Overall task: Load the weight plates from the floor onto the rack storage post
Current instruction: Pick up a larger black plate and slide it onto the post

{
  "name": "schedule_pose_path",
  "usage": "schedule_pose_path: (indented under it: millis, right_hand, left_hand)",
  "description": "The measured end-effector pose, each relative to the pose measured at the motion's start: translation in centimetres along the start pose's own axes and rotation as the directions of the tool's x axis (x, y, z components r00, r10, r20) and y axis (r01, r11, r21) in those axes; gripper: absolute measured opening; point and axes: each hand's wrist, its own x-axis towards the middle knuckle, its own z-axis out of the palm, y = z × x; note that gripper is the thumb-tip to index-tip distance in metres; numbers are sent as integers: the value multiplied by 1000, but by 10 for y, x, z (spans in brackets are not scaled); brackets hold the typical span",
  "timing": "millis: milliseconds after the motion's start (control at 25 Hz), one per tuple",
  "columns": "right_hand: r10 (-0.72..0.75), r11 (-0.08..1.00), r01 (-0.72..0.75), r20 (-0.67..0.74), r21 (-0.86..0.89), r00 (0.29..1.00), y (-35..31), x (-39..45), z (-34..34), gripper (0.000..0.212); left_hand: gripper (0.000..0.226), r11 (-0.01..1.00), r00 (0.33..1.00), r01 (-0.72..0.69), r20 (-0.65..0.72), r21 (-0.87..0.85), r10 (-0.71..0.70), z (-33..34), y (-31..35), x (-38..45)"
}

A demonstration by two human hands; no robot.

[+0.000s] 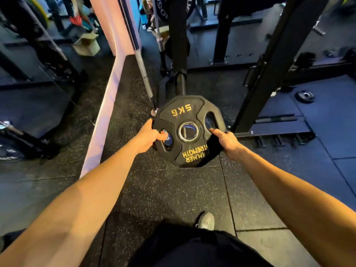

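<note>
My left hand [149, 136] has its thumb hooked through one grip slot of the black rubber 5 kg weight plate with yellow lettering [189, 131], and my right hand [224, 140] grips the opposite slot, so I reckon it stays level and its steel-ringed centre hole faces the black round storage post [181, 83] just beyond it. The plate's off the speckled rubber floor [163, 189], near the post tip. Room's tight: slanted steel barbell [143, 74] on the left, black rack upright [269, 74] on the right.
</note>
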Motion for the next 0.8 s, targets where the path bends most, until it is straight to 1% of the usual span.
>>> schedule_pose_path:
  millis: [80, 120, 160, 240, 320, 440, 600, 720, 800]
  right_hand:
    - [-25, 1000, 24, 17, 10, 1000, -19, 26, -2, 68]
    - [-15, 1000, 15, 16, -8, 1000, -29, 39, -1, 71]
    - [-9, 1000, 10, 22, -14, 1000, -41, 41, 1, 63]
    - [-8, 1000, 9, 71, -18, 997, -62, 48, 6, 35]
    - [-9, 1000, 10, 59, -17, 998, -75, 69, 12, 25]
    - [-1, 999, 2, 42, -35, 999, -82, 105, 25, 25]
    - [76, 996, -77, -9, -55, 997, -84, 147, 42, 32]
    - [129, 989, -133, -63, -66, 990, -79, 174, 50, 30]
    - [148, 983, -154, -70, -95, 986, -73, 187, 53, 27]
  left_hand:
    - [39, 1000, 999, -28, -33, -8, 27, 1, 21, 17]
    - [39, 999, 998, -42, -47, -9, 42, 0, 31, 27]
    - [41, 999, 997, -52, -56, -16, 51, -2, 39, 36]
    - [49, 998, 996, -60, -73, -25, 58, -5, 53, 55]
    - [50, 998, 996, -57, -75, -29, 55, -10, 64, 77]
    - [52, 999, 997, -27, -70, -45, 24, -20, 69, 115]
    - [54, 999, 997, 29, -68, -27, -30, -33, 64, 161]
    - [54, 996, 995, 87, -45, -4, -87, -34, 58, 191]
    - [59, 994, 993, 109, -39, -6, -109, -34, 52, 207]
